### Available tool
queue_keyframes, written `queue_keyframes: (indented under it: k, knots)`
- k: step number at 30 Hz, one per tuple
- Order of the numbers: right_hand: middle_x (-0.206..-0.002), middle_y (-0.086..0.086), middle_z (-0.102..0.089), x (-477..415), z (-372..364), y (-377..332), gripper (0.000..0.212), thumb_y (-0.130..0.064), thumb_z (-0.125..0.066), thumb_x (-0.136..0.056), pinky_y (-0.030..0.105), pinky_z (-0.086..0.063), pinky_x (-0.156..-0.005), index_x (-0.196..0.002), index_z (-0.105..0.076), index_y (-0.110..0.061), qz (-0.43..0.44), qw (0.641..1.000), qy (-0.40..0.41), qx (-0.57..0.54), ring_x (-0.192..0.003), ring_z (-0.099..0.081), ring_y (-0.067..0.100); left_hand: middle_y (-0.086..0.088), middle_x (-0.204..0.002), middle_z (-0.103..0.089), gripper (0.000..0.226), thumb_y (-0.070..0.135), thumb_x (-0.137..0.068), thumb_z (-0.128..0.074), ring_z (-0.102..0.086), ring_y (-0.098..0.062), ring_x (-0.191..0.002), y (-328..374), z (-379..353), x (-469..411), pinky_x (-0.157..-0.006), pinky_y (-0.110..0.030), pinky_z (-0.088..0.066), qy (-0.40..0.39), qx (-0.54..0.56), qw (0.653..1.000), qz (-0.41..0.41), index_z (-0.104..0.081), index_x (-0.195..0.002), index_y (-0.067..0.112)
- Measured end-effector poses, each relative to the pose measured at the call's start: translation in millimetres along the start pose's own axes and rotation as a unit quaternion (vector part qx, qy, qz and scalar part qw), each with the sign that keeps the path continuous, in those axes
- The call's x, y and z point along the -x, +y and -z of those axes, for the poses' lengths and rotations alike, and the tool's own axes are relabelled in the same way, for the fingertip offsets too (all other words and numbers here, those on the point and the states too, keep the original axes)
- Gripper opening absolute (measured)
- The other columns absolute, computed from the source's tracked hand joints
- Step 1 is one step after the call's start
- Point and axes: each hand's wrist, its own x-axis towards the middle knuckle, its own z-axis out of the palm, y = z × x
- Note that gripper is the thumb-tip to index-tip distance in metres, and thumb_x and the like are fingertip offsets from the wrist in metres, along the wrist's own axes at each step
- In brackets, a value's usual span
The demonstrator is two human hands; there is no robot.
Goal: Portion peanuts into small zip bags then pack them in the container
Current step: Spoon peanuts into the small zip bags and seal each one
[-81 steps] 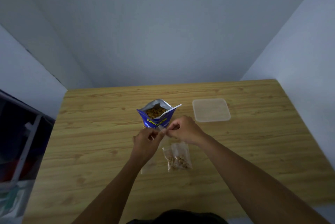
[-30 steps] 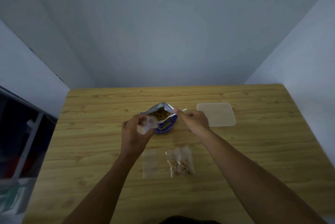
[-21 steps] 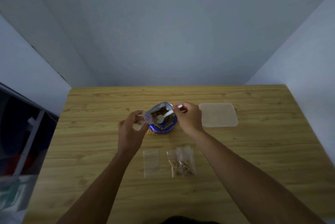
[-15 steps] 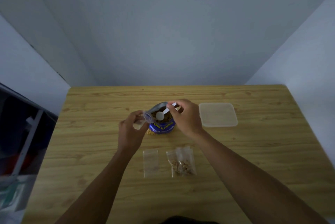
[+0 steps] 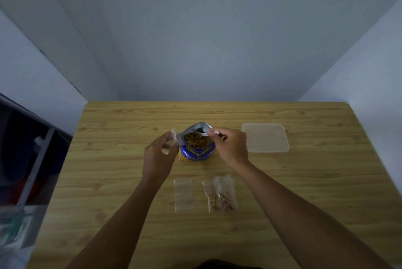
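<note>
the left hand pinches a small clear zip bag by its side, mouth up, just left of the open blue pouch. the right hand pinches the handle of a white spoon, whose bowl sits over the peanuts in the pouch mouth. the zip bag looks thin, limp and slick, almost weightless, so it is probably best held near the mouth with the lips kept apart, or it may fold shut under the spoon. the peanuts are loose, hard and apt to roll, so a level spoon should serve. the soft-sided pouch could tip if nudged. counted: one pouch, one spoon, one clear container to the right on the table, one zip bag in hand, one empty bag lying flat, and beside it filled bags, seemingly two overlapping, though i cannot be sure.
</note>
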Motion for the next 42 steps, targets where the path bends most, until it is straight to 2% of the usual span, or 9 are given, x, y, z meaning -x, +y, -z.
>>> queue_keyframes:
  k: [5, 10, 17, 23, 26, 30, 36, 40, 42]
  knots:
    - [-0.066, -0.006, -0.072, -3, 0, -3, 0.011, -0.027, -0.077, -0.087, 0.016, -0.045, -0.056, -0.091, -0.083, -0.018, -0.001, 1.000, 0.007, -0.001, -0.063, -0.065, 0.006, 0.018, -0.092, -0.072, 0.033, 0.025, -0.087, -0.073, -0.067, 0.002, -0.080, 5, -1, 0, -0.068, -0.021, -0.055, -0.012, 0.002, 1.000, -0.014, -0.068, -0.120, 0.029]
    - [-0.066, -0.004, -0.073, -5, -3, -6, 0.012, -0.028, -0.076, -0.087, 0.022, -0.047, -0.058, -0.087, -0.082, -0.018, -0.045, 0.999, -0.003, -0.013, -0.060, -0.064, 0.007, 0.016, -0.094, -0.073, 0.033, 0.026, -0.087, -0.073, -0.066, 0.004, -0.081, 7, -1, 0, -0.068, -0.019, -0.053, -0.011, 0.005, 1.000, -0.011, -0.069, -0.120, 0.026]
    - [-0.072, -0.012, -0.075, -2, 0, -4, 0.012, -0.029, -0.075, -0.088, 0.009, -0.045, -0.056, -0.087, -0.082, -0.019, -0.104, 0.994, -0.030, -0.024, -0.067, -0.067, -0.002, 0.012, -0.098, -0.074, 0.034, 0.023, -0.085, -0.073, -0.067, -0.001, -0.084, 4, -3, 1, -0.073, -0.025, -0.056, -0.012, 0.004, 1.000, -0.013, -0.070, -0.120, 0.022]
    - [-0.045, -0.015, -0.061, -7, 2, -6, 0.015, -0.026, -0.076, -0.087, 0.023, -0.044, -0.053, -0.072, -0.078, -0.023, -0.153, 0.986, 0.004, -0.069, -0.043, -0.052, 0.000, 0.014, -0.096, -0.071, 0.033, 0.017, -0.086, -0.072, -0.066, -0.001, -0.080, 6, 0, -2, -0.067, -0.018, -0.051, -0.011, -0.002, 1.000, -0.008, -0.068, -0.118, 0.023]
    - [-0.049, -0.009, -0.064, -9, 9, -1, 0.017, -0.024, -0.077, -0.087, 0.026, -0.047, -0.054, -0.070, -0.076, -0.027, -0.187, 0.976, 0.028, -0.103, -0.040, -0.052, 0.003, 0.005, -0.104, -0.069, 0.036, 0.013, -0.090, -0.064, -0.065, -0.007, -0.082, 5, -1, -3, -0.072, -0.025, -0.053, 0.004, -0.001, 1.000, 0.003, -0.060, -0.126, 0.015]
    - [-0.075, 0.018, -0.074, -7, 17, 3, 0.014, -0.024, -0.078, -0.087, 0.030, -0.046, -0.054, -0.073, -0.077, -0.024, -0.246, 0.956, 0.048, -0.152, -0.045, -0.049, 0.014, 0.006, -0.100, -0.065, 0.036, 0.018, -0.094, -0.062, -0.060, -0.003, -0.082, 14, -3, -2, -0.069, -0.021, -0.047, -0.011, 0.009, 1.000, 0.008, -0.054, -0.129, 0.015]
    - [-0.077, 0.014, -0.075, -5, 35, 3, 0.007, -0.017, -0.076, -0.088, 0.022, -0.042, -0.045, -0.082, -0.079, -0.016, -0.268, 0.943, 0.049, -0.191, -0.041, -0.044, 0.009, 0.004, -0.108, -0.063, 0.056, 0.025, -0.081, -0.078, -0.059, -0.014, -0.097, 16, -6, -1, -0.080, -0.031, -0.051, -0.049, 0.018, 0.999, 0.014, -0.052, -0.129, 0.020]
    - [-0.075, 0.009, -0.075, -8, 44, 0, 0.009, -0.016, -0.075, -0.089, 0.020, -0.040, -0.043, -0.082, -0.078, -0.010, -0.268, 0.941, 0.047, -0.203, -0.038, -0.041, 0.008, 0.009, -0.091, -0.065, 0.049, 0.024, -0.078, -0.081, -0.062, -0.011, -0.085, 25, -4, 2, -0.069, -0.023, -0.049, -0.036, 0.018, 0.999, -0.006, -0.057, -0.121, 0.023]
    - [-0.075, 0.007, -0.076, -11, 47, -1, 0.010, -0.016, -0.075, -0.089, 0.020, -0.040, -0.042, -0.082, -0.078, -0.010, -0.265, 0.941, 0.044, -0.204, -0.038, -0.041, 0.008, 0.012, -0.081, -0.068, 0.040, 0.025, -0.077, -0.082, -0.065, -0.008, -0.076, 31, -2, 2, -0.065, -0.026, -0.053, -0.031, 0.017, 0.999, -0.013, -0.060, -0.110, 0.026]
